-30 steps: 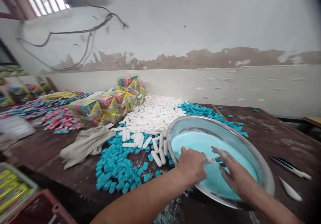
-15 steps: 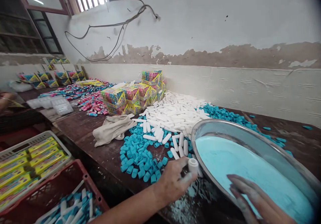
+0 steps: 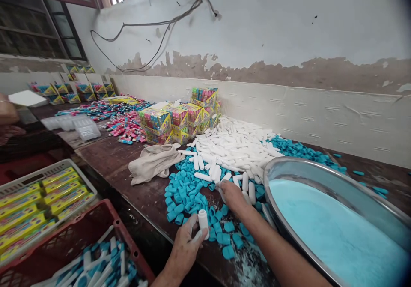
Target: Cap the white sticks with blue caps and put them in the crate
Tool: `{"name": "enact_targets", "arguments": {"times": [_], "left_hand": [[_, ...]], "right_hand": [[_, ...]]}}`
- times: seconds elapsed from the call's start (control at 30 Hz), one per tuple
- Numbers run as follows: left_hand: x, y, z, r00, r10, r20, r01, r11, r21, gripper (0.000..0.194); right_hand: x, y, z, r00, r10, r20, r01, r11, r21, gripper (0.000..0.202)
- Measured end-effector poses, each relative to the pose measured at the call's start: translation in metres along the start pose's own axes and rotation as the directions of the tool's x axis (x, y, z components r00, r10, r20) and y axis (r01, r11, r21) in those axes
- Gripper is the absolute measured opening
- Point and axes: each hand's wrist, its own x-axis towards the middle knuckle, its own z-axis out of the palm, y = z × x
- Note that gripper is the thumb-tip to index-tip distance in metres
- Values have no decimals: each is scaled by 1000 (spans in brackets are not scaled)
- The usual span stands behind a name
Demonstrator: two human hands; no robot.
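Observation:
My left hand (image 3: 185, 245), dusted with powder, grips a small white plastic tube (image 3: 203, 222) upright by its sides, with its narrow round neck on top. Ahead of it and to the right, my right hand (image 3: 231, 196) reaches down into the loose blue caps (image 3: 189, 186). Its fingers are bent together at the pile and partly hidden, so whatever they pinch does not show. Just beyond lie several loose white tubes (image 3: 216, 173) and a large heap of white tubes (image 3: 234, 143). Beside my right forearm stands a metal basin (image 3: 269, 195) holding light blue powder (image 3: 327, 222).
A crumpled cloth (image 3: 152, 162) lies left of the caps. Behind it are stacked display boxes (image 3: 180, 122). A red crate (image 3: 112, 218) of blue-and-white tubes and a pale tray (image 3: 88, 180) of yellow boxes stand lower left. Another person's hand (image 3: 8, 115) shows at the left edge.
My right hand has left the basin and crossed to the blue caps. The left hand has moved left with the white tube. The view has shifted somewhat.

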Motion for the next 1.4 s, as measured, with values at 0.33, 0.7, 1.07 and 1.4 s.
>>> {"name": "enact_targets", "arguments": {"times": [0.33, 0.7, 1.07, 1.4], "left_hand": [[1, -5, -11, 1000, 11, -8, -11, 1000, 7, 26], [1, 7, -18, 992, 4, 126, -8, 1000, 25, 23], [-6, 0, -17, 970, -17, 241, 53, 988, -143, 28], [-13, -5, -20, 982, -49, 182, 82, 980, -181, 28]], "right_hand": [[21, -18, 18, 999, 23, -48, -29, 991, -133, 19], [-42, -20, 7, 999, -25, -30, 35, 933, 359, 14], [-82, 10, -2, 991, 0, 137, -66, 874, 482, 15], [-105, -26, 9, 945, -103, 312, 39, 978, 204, 15]]}}
